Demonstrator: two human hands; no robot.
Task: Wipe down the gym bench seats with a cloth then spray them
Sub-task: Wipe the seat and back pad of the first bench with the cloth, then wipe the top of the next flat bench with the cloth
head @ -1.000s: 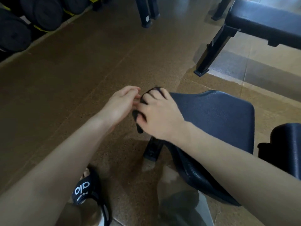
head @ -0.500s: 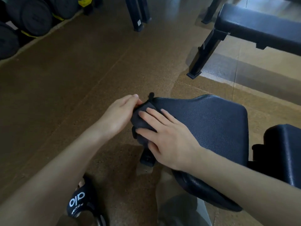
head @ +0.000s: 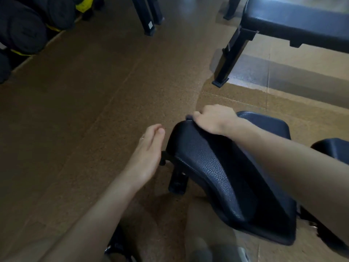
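The dark blue padded bench seat (head: pixel 217 167) fills the lower right of the head view. My right hand (head: pixel 213 118) lies at the seat's far left corner, fingers curled over the edge and gripping a dark cloth (head: pixel 189 116). Only a small corner of the cloth shows past the fingertips. My left hand (head: pixel 147 157) hovers open beside the seat's left edge, fingers straight, close to a small black knob (head: pixel 163 157) under the seat. No spray bottle is in view.
A second pad (head: pixel 332 148) of the same bench sits at the right edge. Another black bench (head: pixel 294 21) stands at the top right with its leg (head: pixel 232 53) on the floor. Dark rolled items with yellow bands (head: pixel 22 25) line the top left. A black sandal (head: pixel 117 246) shows at the bottom.
My right hand slid with the cloth from the seat's near left edge to its far corner and curled its fingers. My left hand let go of the cloth and now hangs free.
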